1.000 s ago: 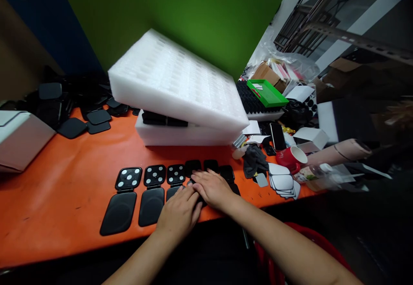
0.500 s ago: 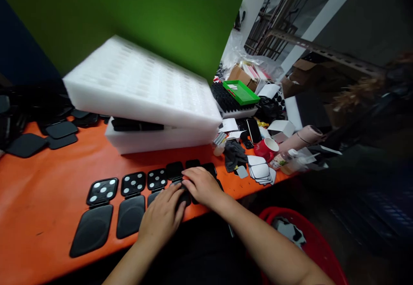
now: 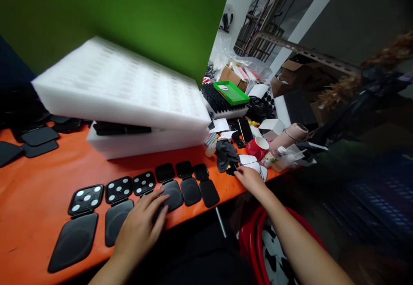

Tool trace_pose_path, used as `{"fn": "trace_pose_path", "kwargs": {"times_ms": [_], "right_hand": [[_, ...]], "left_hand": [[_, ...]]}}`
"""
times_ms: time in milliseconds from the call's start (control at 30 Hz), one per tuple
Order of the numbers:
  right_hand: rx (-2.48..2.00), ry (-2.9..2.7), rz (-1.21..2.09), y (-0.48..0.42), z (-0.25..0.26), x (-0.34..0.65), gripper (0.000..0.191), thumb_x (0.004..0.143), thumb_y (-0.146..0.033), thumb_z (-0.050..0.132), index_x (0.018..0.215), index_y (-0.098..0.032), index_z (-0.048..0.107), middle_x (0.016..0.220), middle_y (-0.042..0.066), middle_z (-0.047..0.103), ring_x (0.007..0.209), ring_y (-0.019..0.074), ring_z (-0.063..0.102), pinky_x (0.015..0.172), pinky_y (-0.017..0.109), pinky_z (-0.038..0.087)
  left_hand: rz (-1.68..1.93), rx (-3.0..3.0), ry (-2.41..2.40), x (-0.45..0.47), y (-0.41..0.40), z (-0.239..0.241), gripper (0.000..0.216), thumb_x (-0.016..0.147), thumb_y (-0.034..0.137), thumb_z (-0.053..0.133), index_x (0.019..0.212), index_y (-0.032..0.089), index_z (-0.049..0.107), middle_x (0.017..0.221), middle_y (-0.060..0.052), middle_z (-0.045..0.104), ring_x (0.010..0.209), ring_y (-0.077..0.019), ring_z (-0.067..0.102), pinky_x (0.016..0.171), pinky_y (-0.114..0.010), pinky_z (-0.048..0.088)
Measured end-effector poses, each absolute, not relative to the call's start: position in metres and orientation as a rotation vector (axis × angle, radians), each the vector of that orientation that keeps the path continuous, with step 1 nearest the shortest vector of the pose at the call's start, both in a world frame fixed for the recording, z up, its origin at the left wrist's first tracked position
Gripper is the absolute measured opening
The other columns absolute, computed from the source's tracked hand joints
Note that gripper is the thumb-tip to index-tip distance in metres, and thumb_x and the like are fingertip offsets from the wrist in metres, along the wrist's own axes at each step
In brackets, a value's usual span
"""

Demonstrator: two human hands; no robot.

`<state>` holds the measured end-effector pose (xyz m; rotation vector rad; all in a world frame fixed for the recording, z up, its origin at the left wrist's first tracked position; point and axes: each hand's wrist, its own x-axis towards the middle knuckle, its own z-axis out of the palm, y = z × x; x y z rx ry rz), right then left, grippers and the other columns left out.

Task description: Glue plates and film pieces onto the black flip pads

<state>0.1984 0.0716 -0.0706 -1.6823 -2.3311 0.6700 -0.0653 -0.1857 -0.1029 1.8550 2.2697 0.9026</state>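
Hinged black cases, each a small panel joined to a larger one, lie unfolded in a row along the orange table. Three small panels at the left carry white dots, like this dotted panel (image 3: 86, 199); the others, such as this plain panel (image 3: 164, 172), are bare black. My left hand (image 3: 140, 220) rests over the third and fourth cases, fingers spread, partly hiding their larger panels. At the row's right end, my right hand (image 3: 252, 180) has its fingertips together at a small dark piece beside the grey cloth (image 3: 226, 153) and white cut sheets (image 3: 248, 159). What it pinches is unclear.
Behind the row, one white foam block (image 3: 125, 91) leans tilted on another foam block (image 3: 151, 145). A red mug (image 3: 257, 148), phone (image 3: 245, 130), pink tumbler (image 3: 288, 135) and green tray (image 3: 231, 93) crowd the right. A red bin (image 3: 254, 237) stands below the table edge.
My right hand has left the cases and moved right to the pile by the grey cloth. My left hand shifted left in view, uncovering the right-hand cases. The view also turned slightly right.
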Motion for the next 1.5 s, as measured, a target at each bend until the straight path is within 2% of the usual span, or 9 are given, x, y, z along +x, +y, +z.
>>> {"fn": "trace_pose_path", "kwargs": {"times_ms": [100, 200, 367, 433, 567, 667, 833, 1167, 1500], "right_hand": [[-1.663, -2.237, 0.887, 0.068, -0.064, 0.203, 0.034, 0.077, -0.045, 0.046, 0.070, -0.015, 0.060, 0.064, 0.004, 0.058, 0.065, 0.0184, 0.055, 0.060, 0.027, 0.039], [-1.617, -2.156, 1.140, 0.052, -0.064, 0.196, 0.043, 0.080, -0.052, 0.037, 0.077, -0.014, 0.057, 0.057, 0.001, 0.052, 0.051, 0.0135, 0.050, 0.048, 0.024, 0.037], [-1.348, -1.803, 1.724, 0.019, -0.061, 0.151, 0.033, 0.070, -0.049, 0.057, 0.078, -0.017, 0.049, 0.063, 0.000, 0.056, 0.052, 0.0100, 0.052, 0.051, 0.021, 0.040], [-1.256, -1.815, 1.801, 0.010, -0.058, 0.127, 0.034, 0.067, -0.047, 0.061, 0.074, -0.018, 0.047, 0.065, 0.000, 0.058, 0.055, 0.0111, 0.054, 0.054, 0.022, 0.041], [-1.036, -2.218, 1.601, -0.003, -0.058, 0.070, 0.027, 0.072, -0.042, 0.058, 0.067, -0.017, 0.050, 0.060, -0.003, 0.051, 0.056, 0.0107, 0.049, 0.055, 0.021, 0.038], [-0.843, -2.412, 1.497, -0.014, -0.065, 0.023, 0.024, 0.076, -0.038, 0.054, 0.066, -0.016, 0.052, 0.059, -0.005, 0.048, 0.055, 0.0089, 0.044, 0.053, 0.020, 0.034], [-0.750, -2.644, 1.535, -0.026, -0.086, -0.033, 0.026, 0.080, -0.038, 0.050, 0.070, -0.014, 0.056, 0.060, -0.003, 0.053, 0.055, 0.0094, 0.045, 0.053, 0.019, 0.033], [-0.748, -2.862, 1.152, -0.033, -0.092, -0.042, 0.027, 0.081, -0.035, 0.049, 0.067, -0.015, 0.059, 0.060, -0.002, 0.055, 0.057, 0.0104, 0.046, 0.054, 0.020, 0.031], [-0.810, -2.947, 0.987, -0.038, -0.084, -0.044, 0.024, 0.082, -0.035, 0.049, 0.073, -0.017, 0.062, 0.068, 0.002, 0.062, 0.062, 0.0124, 0.052, 0.057, 0.021, 0.032]], "left_hand": [[0.882, 1.841, 2.303, -0.076, -0.203, -0.103, 0.029, 0.083, 0.037, 0.046, 0.108, 0.025, 0.054, 0.115, -0.006, 0.056, 0.103, -0.0238, 0.054, 0.085, -0.039, 0.046], [0.866, 1.854, 2.333, -0.083, -0.212, -0.105, 0.029, 0.082, 0.037, 0.046, 0.107, 0.025, 0.055, 0.113, -0.006, 0.058, 0.101, -0.0243, 0.055, 0.084, -0.039, 0.046], [0.820, 1.928, 2.347, -0.086, -0.211, -0.108, 0.027, 0.083, 0.034, 0.045, 0.105, 0.023, 0.058, 0.112, -0.007, 0.060, 0.101, -0.0246, 0.056, 0.085, -0.040, 0.047], [0.776, 1.947, 2.366, -0.085, -0.211, -0.109, 0.028, 0.083, 0.031, 0.045, 0.107, 0.022, 0.058, 0.114, -0.007, 0.060, 0.103, -0.0250, 0.055, 0.087, -0.041, 0.046], [0.705, 1.979, 2.424, -0.082, -0.212, -0.112, 0.036, 0.084, 0.028, 0.044, 0.118, 0.021, 0.052, 0.122, -0.007, 0.056, 0.108, -0.0249, 0.054, 0.092, -0.044, 0.043], [0.704, 1.967, 2.448, -0.080, -0.213, -0.114, 0.035, 0.084, 0.025, 0.043, 0.119, 0.021, 0.052, 0.123, -0.007, 0.055, 0.109, -0.0238, 0.053, 0.093, -0.043, 0.042], [0.705, 1.903, 2.473, -0.078, -0.213, -0.114, 0.033, 0.085, 0.023, 0.042, 0.115, 0.021, 0.055, 0.123, -0.005, 0.055, 0.109, -0.0227, 0.054, 0.093, -0.042, 0.043], [0.783, 1.856, 2.469, -0.078, -0.211, -0.113, 0.032, 0.083, 0.020, 0.043, 0.112, 0.021, 0.057, 0.120, -0.006, 0.058, 0.106, -0.0233, 0.056, 0.092, -0.042, 0.045], [0.799, 1.838, 2.472, -0.078, -0.211, -0.112, 0.033, 0.082, 0.019, 0.044, 0.112, 0.021, 0.057, 0.120, -0.006, 0.058, 0.105, -0.0229, 0.056, 0.092, -0.042, 0.045]]}}
